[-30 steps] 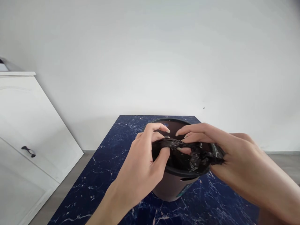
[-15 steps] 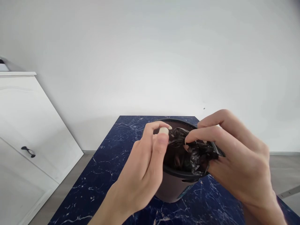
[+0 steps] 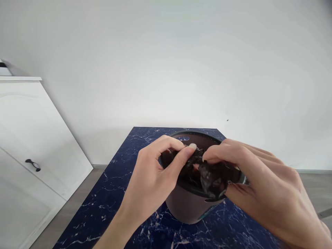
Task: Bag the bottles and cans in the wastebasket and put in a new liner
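Presently, the black plastic bag (image 3: 213,178) is gathered in loose folds at the mouth of the dark bin (image 3: 183,205), between the two hands. The left hand (image 3: 153,176) is nearly closed, with thumb and forefinger pressed together on a small twist of the plastic. The right hand (image 3: 264,186) is half curled around a thicker bunch; its fingers bend over the top, but its thumb is partly hidden, so I cannot tell how firmly it grips.

I judge that the bag is very light and soft, rather slippery, and that its thin film could tear under a sharp pull or a fingernail. The gathered folds seem a better place to hold than a single layer.

The plastic is glossy and wrinkled, with small bright reflections. The bin is round, with a smooth brownish wall, a darker rim and an oblong slot below this rim; it looks stiff, probably of moulded plastic. It stands upright on the bench (image 3: 103,197), whose dark blue surface carries white, marble-like veins.
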A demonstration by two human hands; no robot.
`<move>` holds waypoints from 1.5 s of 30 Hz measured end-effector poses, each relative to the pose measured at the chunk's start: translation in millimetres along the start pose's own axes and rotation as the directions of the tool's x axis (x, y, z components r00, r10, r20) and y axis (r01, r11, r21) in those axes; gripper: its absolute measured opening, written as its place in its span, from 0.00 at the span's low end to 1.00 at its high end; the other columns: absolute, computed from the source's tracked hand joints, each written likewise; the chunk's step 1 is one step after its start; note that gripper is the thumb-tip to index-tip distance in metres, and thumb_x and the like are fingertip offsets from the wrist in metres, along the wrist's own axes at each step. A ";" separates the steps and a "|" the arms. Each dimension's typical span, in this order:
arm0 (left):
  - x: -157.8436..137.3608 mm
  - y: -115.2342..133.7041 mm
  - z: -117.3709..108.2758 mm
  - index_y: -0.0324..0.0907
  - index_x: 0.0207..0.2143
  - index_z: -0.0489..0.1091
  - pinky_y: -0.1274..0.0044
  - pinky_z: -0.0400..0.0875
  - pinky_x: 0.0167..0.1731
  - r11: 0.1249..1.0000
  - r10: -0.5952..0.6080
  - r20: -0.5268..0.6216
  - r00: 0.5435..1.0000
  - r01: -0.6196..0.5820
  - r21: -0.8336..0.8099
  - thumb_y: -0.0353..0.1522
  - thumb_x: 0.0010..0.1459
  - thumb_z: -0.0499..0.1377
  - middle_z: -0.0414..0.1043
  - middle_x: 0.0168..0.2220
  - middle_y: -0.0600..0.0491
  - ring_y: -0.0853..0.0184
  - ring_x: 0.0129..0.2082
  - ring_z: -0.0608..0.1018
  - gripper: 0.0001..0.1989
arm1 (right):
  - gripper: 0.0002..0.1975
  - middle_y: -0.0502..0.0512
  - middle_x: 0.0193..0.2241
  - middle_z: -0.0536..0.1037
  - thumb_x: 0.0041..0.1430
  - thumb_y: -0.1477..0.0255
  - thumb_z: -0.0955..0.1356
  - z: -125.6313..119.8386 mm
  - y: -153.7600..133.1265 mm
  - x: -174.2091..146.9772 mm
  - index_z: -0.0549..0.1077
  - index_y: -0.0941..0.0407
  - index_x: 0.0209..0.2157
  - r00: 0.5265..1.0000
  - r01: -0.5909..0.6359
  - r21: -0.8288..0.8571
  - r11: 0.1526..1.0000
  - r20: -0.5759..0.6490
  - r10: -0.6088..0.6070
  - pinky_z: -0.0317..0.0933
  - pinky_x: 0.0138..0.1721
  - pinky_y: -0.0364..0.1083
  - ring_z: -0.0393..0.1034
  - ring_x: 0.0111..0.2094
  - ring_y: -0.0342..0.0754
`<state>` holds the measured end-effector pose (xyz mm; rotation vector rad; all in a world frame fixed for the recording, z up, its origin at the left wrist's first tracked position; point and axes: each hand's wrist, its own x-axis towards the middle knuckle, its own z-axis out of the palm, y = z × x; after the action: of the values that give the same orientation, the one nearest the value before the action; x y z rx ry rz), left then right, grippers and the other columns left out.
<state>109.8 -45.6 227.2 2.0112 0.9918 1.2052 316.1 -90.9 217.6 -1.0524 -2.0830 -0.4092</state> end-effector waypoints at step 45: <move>1.6 3.7 13.9 0.47 0.33 0.72 0.73 0.78 0.41 0.990 0.143 -0.118 0.983 -0.140 0.030 0.39 0.73 0.60 0.79 0.39 0.54 0.66 0.37 0.79 0.13 | 0.11 0.50 0.38 0.83 0.64 0.56 0.75 -0.6 17.7 17.0 0.82 0.48 0.41 0.825 -0.496 0.170 0.851 0.397 0.402 0.69 0.30 0.44 0.78 0.34 0.47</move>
<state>124.0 -47.8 225.0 2.0762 0.9347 1.4111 324.0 -71.0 229.8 -1.4824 -2.0130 0.3176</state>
